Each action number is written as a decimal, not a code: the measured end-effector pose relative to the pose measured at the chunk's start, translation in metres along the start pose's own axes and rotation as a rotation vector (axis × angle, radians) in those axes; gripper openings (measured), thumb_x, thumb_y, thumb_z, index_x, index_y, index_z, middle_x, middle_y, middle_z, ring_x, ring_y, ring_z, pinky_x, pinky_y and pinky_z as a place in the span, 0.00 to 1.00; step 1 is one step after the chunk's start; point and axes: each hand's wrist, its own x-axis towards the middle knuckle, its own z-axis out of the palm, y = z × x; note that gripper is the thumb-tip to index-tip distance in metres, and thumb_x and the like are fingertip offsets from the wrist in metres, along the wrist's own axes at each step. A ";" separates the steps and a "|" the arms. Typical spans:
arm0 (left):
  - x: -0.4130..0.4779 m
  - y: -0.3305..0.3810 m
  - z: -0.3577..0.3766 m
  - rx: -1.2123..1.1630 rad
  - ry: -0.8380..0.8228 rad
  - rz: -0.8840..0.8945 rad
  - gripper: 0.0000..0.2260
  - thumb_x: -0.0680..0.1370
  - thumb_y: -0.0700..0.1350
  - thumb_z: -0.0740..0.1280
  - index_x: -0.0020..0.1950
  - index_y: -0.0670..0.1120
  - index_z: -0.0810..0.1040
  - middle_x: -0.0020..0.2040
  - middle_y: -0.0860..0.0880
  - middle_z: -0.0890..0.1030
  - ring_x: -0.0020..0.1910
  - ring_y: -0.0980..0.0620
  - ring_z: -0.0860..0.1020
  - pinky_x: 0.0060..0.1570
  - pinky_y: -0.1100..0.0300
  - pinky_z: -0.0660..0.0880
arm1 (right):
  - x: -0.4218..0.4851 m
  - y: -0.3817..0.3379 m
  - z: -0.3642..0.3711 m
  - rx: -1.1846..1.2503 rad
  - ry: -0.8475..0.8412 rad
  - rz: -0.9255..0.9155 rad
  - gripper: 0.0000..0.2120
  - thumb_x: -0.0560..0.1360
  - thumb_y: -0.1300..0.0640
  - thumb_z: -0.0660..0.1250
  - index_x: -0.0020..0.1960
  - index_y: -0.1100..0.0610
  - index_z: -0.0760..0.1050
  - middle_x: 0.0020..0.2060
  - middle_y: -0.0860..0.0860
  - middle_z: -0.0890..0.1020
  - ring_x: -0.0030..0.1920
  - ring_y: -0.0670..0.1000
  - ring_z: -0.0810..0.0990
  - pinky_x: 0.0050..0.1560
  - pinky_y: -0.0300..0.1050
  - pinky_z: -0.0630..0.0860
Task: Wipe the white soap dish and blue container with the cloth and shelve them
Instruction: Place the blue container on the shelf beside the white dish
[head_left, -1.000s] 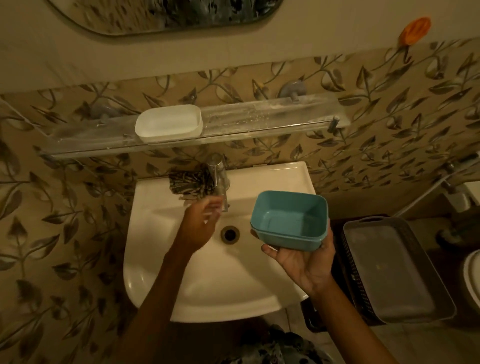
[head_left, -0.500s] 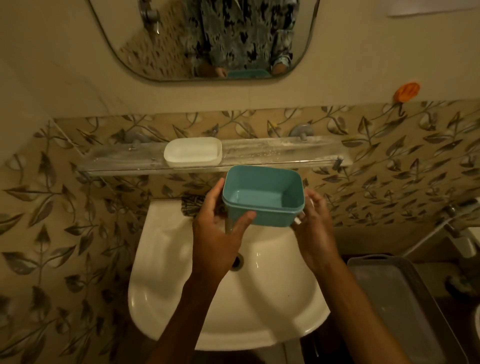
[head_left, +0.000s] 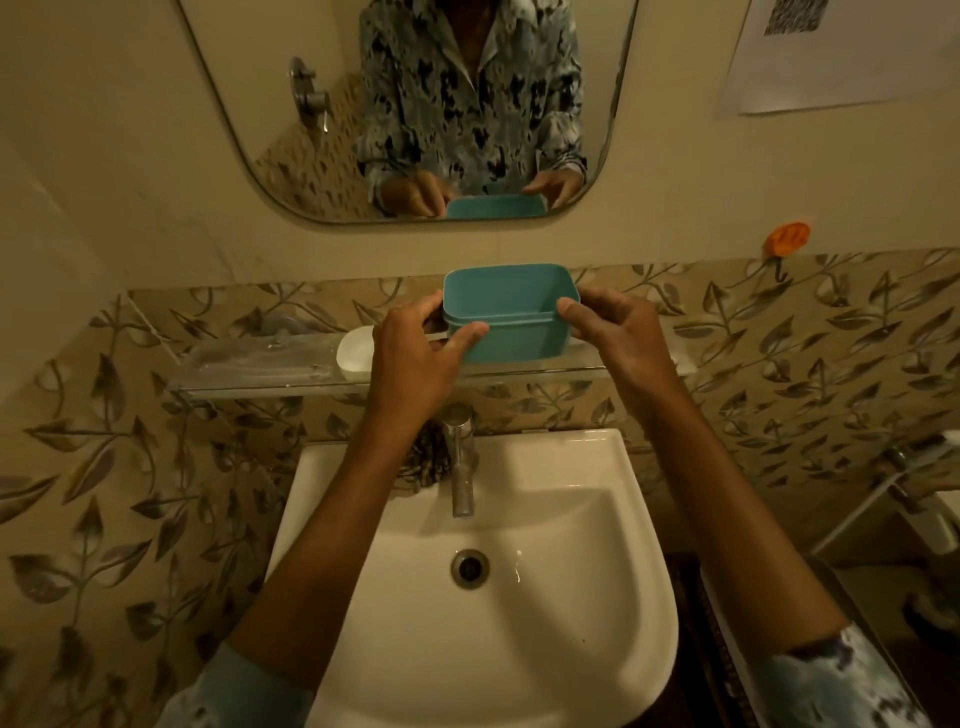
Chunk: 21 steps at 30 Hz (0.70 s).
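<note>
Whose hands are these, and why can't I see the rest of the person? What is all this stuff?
There is no machine here, just a person. A camera worn on their head looks forward and down, so you see mostly arms. The mirror shows the same hands from the front. The left hand and the right hand hold a blue container by its sides, fingers curled round it, at a glass shelf on the wall. I cannot tell whether it rests on the shelf yet. A white soap dish sits on that shelf, beside the left hand. Below is a white sink with a metal tap, and a patterned cloth lies behind the tap.
</note>
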 end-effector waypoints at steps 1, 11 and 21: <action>0.004 0.000 -0.001 -0.007 -0.016 -0.002 0.20 0.72 0.43 0.73 0.63 0.46 0.77 0.53 0.53 0.82 0.47 0.60 0.80 0.41 0.77 0.74 | 0.003 0.002 0.000 -0.012 -0.007 0.004 0.17 0.76 0.57 0.68 0.63 0.61 0.77 0.54 0.54 0.84 0.55 0.50 0.82 0.54 0.43 0.80; 0.009 -0.019 0.002 0.152 -0.031 0.013 0.20 0.71 0.47 0.73 0.63 0.48 0.77 0.55 0.51 0.83 0.50 0.56 0.80 0.49 0.64 0.76 | 0.006 0.015 0.008 -0.097 -0.037 0.020 0.17 0.77 0.60 0.67 0.64 0.63 0.76 0.55 0.55 0.83 0.52 0.44 0.81 0.44 0.32 0.78; 0.009 -0.027 0.000 0.289 -0.054 0.022 0.21 0.71 0.51 0.72 0.63 0.50 0.77 0.54 0.49 0.83 0.52 0.50 0.79 0.53 0.47 0.76 | 0.005 0.021 0.012 -0.164 -0.065 0.016 0.18 0.76 0.60 0.67 0.65 0.63 0.75 0.58 0.57 0.82 0.52 0.45 0.81 0.44 0.32 0.79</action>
